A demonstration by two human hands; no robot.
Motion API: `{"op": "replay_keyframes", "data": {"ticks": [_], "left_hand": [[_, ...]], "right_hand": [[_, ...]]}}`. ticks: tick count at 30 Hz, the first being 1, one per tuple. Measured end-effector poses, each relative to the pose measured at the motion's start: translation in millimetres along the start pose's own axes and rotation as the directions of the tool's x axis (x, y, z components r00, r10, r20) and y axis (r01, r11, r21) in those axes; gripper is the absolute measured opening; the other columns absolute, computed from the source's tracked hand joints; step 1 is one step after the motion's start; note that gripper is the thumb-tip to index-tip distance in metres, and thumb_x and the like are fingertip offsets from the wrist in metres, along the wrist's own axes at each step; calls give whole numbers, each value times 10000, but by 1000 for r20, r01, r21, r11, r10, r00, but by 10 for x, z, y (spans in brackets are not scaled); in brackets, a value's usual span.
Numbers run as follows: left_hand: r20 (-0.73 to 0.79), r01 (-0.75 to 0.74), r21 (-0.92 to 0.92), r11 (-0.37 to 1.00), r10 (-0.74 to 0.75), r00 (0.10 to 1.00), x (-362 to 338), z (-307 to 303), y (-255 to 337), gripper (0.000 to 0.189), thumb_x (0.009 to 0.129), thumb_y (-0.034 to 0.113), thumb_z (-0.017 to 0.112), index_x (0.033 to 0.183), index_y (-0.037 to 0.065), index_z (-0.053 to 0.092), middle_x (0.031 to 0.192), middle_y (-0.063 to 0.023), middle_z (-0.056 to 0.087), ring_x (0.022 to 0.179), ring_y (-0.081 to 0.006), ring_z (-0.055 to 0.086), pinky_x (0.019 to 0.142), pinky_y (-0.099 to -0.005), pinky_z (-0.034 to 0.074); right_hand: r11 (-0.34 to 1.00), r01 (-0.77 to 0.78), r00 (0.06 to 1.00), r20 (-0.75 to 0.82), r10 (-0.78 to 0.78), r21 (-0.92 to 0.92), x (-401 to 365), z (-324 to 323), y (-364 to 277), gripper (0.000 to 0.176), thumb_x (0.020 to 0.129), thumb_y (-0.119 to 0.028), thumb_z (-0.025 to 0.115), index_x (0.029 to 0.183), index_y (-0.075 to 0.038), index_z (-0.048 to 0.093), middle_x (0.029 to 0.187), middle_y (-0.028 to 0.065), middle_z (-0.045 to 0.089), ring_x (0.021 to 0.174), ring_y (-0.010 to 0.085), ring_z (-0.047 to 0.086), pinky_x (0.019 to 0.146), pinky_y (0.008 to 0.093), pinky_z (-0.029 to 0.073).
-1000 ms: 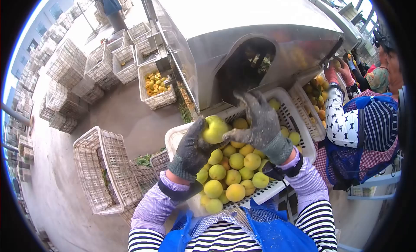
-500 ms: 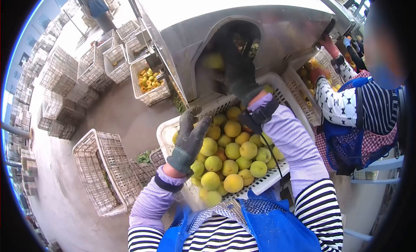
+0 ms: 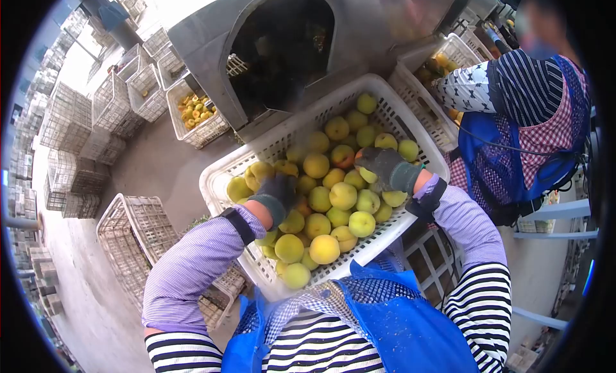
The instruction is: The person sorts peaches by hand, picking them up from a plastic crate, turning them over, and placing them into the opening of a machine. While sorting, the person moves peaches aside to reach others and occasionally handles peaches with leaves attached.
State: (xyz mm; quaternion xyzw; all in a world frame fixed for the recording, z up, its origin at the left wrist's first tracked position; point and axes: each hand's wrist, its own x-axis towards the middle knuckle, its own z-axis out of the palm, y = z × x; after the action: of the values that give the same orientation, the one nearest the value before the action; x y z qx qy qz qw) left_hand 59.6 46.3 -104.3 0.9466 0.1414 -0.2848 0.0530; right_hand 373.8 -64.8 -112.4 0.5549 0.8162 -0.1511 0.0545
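Note:
A white plastic crate [image 3: 221, 171] full of yellow-green peaches [image 3: 343, 195] lies in front of me, below a metal machine with a dark arched opening [image 3: 282, 49]. My left hand [image 3: 277, 194], in a dark glove, is down among the peaches at the crate's left; its fingertips are hidden between the fruit. On the right side my right hand [image 3: 384, 168], also gloved, has its fingers bent over the peaches, with pieces of fruit beside the palm. What either hand grips, if anything, is too hidden to tell.
A co-worker in a blue apron [image 3: 487, 148] stands at the right beside another fruit crate [image 3: 410, 94]. A crate of cut fruit [image 3: 183, 132] is on the floor at the left, with stacked crates [image 3: 67, 119] behind. Close by stands a tilted crate [image 3: 122, 245].
My right hand has come out of the machine opening and down onto the peaches. My left hand has lowered from above the crate's edge into the fruit. The view has shifted.

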Motion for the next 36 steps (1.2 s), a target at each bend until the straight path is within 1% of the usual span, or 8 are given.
{"op": "replay_keyframes", "data": {"ticks": [6, 9, 13, 21, 26, 30, 33, 36], "left_hand": [[-157, 2, -387, 922, -68, 985, -225, -432, -104, 493, 804, 156, 622, 1291, 82, 599, 1195, -170, 591, 1111, -298, 591, 886, -382, 533], [-59, -106, -960, -259, -183, 981, -681, -725, -219, 483, 799, 117, 575, 1261, -21, 570, 1170, -162, 621, 1042, -250, 636, 900, -351, 537], [-340, -428, -629, -649, -266, 902, -967, -771, 58, 484, 870, 217, 604, 1277, -42, 562, 1178, -172, 637, 1056, -248, 645, 943, -363, 529], [-738, -707, -666, 238, -347, 579, -921, -574, 190, 479, 976, 163, 573, 1418, 12, 463, 1414, -169, 481, 1310, -259, 469, 1103, -368, 387], [-398, -527, -704, -477, -350, 848, -930, -264, 153, 400, 951, 69, 585, 1341, 7, 524, 1328, -199, 530, 1246, -297, 526, 1039, -406, 456], [-780, -658, -626, 419, -370, 505, -892, -496, 147, 356, 951, 24, 555, 1305, -4, 542, 1311, -203, 540, 1226, -299, 541, 1032, -425, 464], [-824, -574, -558, 600, -317, 469, -870, -530, 73, 354, 961, 33, 525, 1311, -25, 527, 1353, -198, 513, 1256, -289, 511, 1056, -397, 441], [-538, -640, -768, -13, -530, 656, -943, -783, 196, 402, 983, 106, 501, 1356, -44, 486, 1399, -182, 486, 1265, -254, 512, 1085, -346, 407]], "right_hand": [[451, 156, 936, -277, 215, 879, -174, -758, -466, 759, 723, -272, 863, 1353, -35, 512, 1250, 116, 623, 1168, 226, 598, 1008, 358, 471], [68, 317, 922, -324, 214, 946, -126, -867, -774, 692, 804, -318, 798, 1366, -26, 519, 1274, 102, 605, 1180, 202, 572, 1040, 360, 449], [26, 354, 911, -351, 217, 935, 91, -1113, -1176, 602, 934, -412, 645, 1362, -5, 526, 1307, 132, 588, 1203, 211, 560, 1057, 359, 430], [561, 304, 824, -508, 251, 770, 397, -1210, -1484, 636, 927, -333, 684, 1431, -20, 456, 1370, 196, 550, 1268, 274, 548, 1045, 369, 455], [628, 355, 829, -543, 130, 692, 334, -1185, -1462, 833, 782, -209, 824, 1463, 5, 396, 1455, 195, 462, 1325, 286, 487, 1108, 391, 393], [489, 291, 837, -466, 286, 823, 373, -1052, -1441, 799, 759, -210, 842, 1418, -5, 440, 1396, 200, 505, 1293, 286, 519, 1065, 389, 445], [581, 314, 735, -580, 351, 751, 418, -1031, -1527, 776, 734, -226, 862, 1374, -17, 476, 1303, 190, 563, 1219, 292, 566, 1015, 395, 483], [668, 302, 656, -657, 372, 680, 500, -1087, -1500, 766, 707, -265, 880, 1332, -23, 509, 1222, 181, 595, 1134, 314, 599, 967, 410, 502]]}}
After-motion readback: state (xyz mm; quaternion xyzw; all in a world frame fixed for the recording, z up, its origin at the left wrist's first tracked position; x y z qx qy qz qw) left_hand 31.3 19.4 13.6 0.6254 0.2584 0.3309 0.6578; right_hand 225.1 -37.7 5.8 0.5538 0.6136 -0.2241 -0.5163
